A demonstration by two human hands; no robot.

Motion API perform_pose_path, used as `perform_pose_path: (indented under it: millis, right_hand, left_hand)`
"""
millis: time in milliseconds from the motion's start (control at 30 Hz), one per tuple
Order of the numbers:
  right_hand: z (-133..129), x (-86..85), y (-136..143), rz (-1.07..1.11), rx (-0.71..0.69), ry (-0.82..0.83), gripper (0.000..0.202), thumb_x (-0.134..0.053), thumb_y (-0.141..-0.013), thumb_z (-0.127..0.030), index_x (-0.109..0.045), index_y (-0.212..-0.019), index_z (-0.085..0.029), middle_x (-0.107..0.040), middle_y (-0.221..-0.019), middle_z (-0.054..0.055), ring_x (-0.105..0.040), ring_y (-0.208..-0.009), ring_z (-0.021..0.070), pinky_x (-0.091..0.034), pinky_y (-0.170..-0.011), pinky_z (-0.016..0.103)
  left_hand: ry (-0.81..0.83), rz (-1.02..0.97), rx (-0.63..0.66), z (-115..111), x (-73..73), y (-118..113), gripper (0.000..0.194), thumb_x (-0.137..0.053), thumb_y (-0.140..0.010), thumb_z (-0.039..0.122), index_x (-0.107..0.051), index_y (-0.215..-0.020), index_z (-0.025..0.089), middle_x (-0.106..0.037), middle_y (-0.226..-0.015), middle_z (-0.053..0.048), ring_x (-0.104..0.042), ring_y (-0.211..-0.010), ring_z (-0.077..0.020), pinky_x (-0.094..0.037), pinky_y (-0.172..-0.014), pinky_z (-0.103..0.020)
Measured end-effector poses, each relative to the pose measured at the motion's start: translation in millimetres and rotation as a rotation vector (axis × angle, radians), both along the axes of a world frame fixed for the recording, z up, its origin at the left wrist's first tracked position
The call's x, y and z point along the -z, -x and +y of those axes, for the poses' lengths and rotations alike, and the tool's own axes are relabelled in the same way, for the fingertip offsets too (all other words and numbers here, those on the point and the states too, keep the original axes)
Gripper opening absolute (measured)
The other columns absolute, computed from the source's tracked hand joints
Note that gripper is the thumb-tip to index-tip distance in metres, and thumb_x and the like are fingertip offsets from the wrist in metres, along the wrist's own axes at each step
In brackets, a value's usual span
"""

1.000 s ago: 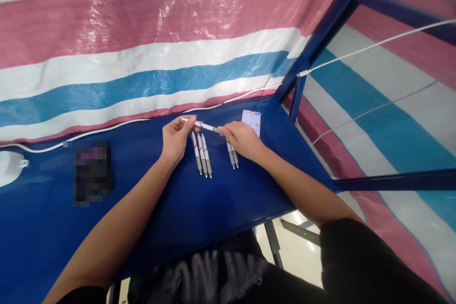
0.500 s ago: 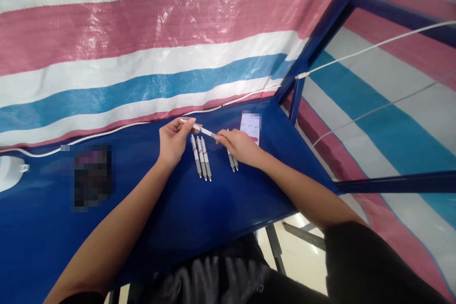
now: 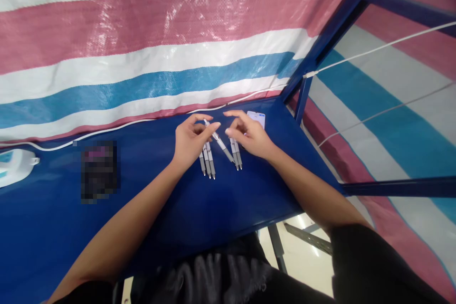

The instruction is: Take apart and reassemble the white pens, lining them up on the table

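Observation:
A white-and-grey pen (image 3: 223, 146) slants across the blue table, its tip close to two similar pens (image 3: 235, 152) on the right. My left hand (image 3: 195, 137) is over the slanted pen's upper end, thumb and index finger apart; the thumb covers part of the barrel. Whether that hand still touches the pen is hard to see. Under and beside it lie three more pens (image 3: 209, 160) in a row, their upper ends partly hidden. Above the right pair, my right hand (image 3: 251, 135) is open, fingers curved and apart, holding nothing.
A phone (image 3: 257, 117) lies behind my right hand. On the left are a dark blurred-out object (image 3: 99, 171) and a white plastic item (image 3: 16, 166). A white cable (image 3: 142, 121) runs along the table's back edge by a striped sheet (image 3: 149, 80). Blue frame bars (image 3: 302, 99) stand right.
Both hands held the pen up between them; now it slants down at the table and the right hand has let go. The left fingers have spread. The view has shifted slightly.

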State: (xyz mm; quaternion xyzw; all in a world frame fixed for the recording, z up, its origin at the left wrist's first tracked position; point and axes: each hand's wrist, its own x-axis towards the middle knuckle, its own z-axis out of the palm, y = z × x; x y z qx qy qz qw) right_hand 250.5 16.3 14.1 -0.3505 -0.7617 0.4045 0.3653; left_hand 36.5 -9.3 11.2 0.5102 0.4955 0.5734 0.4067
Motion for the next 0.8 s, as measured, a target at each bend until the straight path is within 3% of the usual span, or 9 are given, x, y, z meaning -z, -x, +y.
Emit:
perform_pose_path:
  millis: [67,133,267,333,433,600,800]
  right_hand:
    - [-5,6.2,6,-0.006,-0.105,0.044,0.075,-0.081,-0.096,-0.058,-0.05,-0.155,-0.023,-0.066,-0.083,-0.005,-0.06,-0.065,0.0147,-0.049,-0.065,0.028]
    - [-10,10.3,11,-0.041,-0.144,0.061,0.074,-0.08,-0.098,-0.046,-0.046,-0.159,-0.022,-0.061,-0.081,-0.007,-0.06,-0.065,0.0149,-0.049,-0.064,0.029]
    - [-14,11.1,14,-0.066,-0.11,0.092,0.073,-0.071,-0.1,-0.031,-0.042,-0.167,-0.023,-0.059,-0.078,-0.007,-0.063,-0.063,0.0154,-0.051,-0.062,0.03]
    - [-12,9.7,12,-0.042,-0.107,0.164,0.075,-0.072,-0.099,-0.032,-0.042,-0.168,-0.025,-0.061,-0.078,-0.008,-0.062,-0.056,0.0145,-0.053,-0.056,0.03]
    - [-7,8.5,9,0.022,-0.083,0.279,0.081,-0.076,-0.096,-0.035,-0.041,-0.168,-0.028,-0.064,-0.078,-0.008,-0.061,-0.047,0.0143,-0.054,-0.046,0.031]
    - [2,10.6,6,0.091,-0.018,0.364,0.073,-0.075,-0.093,-0.033,-0.045,-0.159,-0.027,-0.072,-0.083,-0.004,-0.06,-0.043,0.0124,-0.048,-0.036,0.026]
    - [3,12.7,5,0.108,-0.067,0.377,0.065,-0.073,-0.095,-0.033,-0.041,-0.152,-0.027,-0.076,-0.091,-0.002,-0.062,-0.045,0.0116,-0.052,-0.038,0.026]
  left_hand:
    - [0.01,0.052,0.011,-4,1.4,-4,0.035,-0.1,-0.078,0.044,-0.077,-0.094,0.022,-0.067,-0.056,0.003,-0.061,-0.046,-0.0149,-0.044,-0.05,-0.029]
    - [0.017,0.097,0.022,-6,3.1,-6,0.033,-0.099,-0.079,0.043,-0.076,-0.09,0.022,-0.067,-0.055,0.003,-0.06,-0.046,-0.0149,-0.043,-0.05,-0.029]
    - [0.018,0.147,0.056,-4,7.6,-6,0.04,-0.093,-0.085,0.053,-0.08,-0.106,0.021,-0.074,-0.064,0.0,-0.064,-0.051,-0.0167,-0.047,-0.055,-0.031]
    - [0.005,0.163,0.06,-1,10.9,-2,0.046,-0.082,-0.094,0.061,-0.081,-0.114,0.02,-0.077,-0.07,-0.003,-0.065,-0.054,-0.0169,-0.048,-0.056,-0.031]
    - [-0.053,0.215,0.011,7,16.5,8,0.046,-0.072,-0.101,0.064,-0.081,-0.112,0.02,-0.077,-0.072,-0.004,-0.063,-0.056,-0.0158,-0.046,-0.057,-0.03]
    - [-0.099,0.36,-0.081,19,24.9,32,0.039,-0.072,-0.1,0.059,-0.081,-0.099,0.021,-0.066,-0.059,0.001,-0.054,-0.052,-0.0153,-0.038,-0.056,-0.031]
    - [-0.116,0.489,-0.112,25,39.3,43,0.032,-0.067,-0.1,0.049,-0.079,-0.087,0.022,-0.056,-0.056,0.003,-0.045,-0.051,-0.0147,-0.032,-0.058,-0.032]
